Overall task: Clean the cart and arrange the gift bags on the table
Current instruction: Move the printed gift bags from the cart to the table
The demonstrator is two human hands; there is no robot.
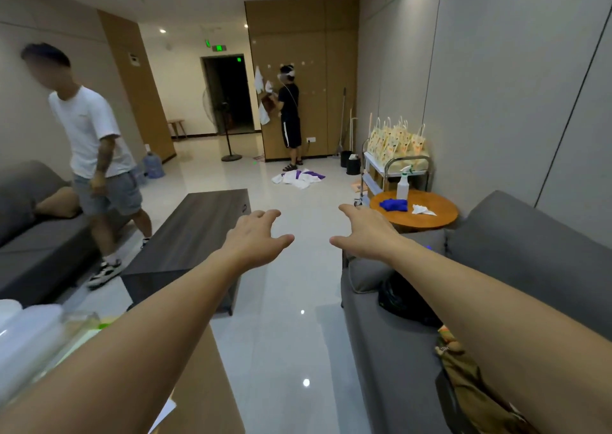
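Approaching with both hands, left hand (256, 238) and right hand (367, 231), fingers spread and empty; next, taking cloth (393, 205) and spray bottle (403, 184) off round tabletop (427, 222) to wipe cart (390, 172) under gift bags (395, 140).

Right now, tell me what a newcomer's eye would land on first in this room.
First, the two bare arms stretched forward mid-frame, left hand and right hand, each grip open and empty above the glossy floor. Next, the yellow gift bags crowded on top of the metal cart by the right wall, with a spray bottle, blue cloth and white tissue on the round wooden table before it.
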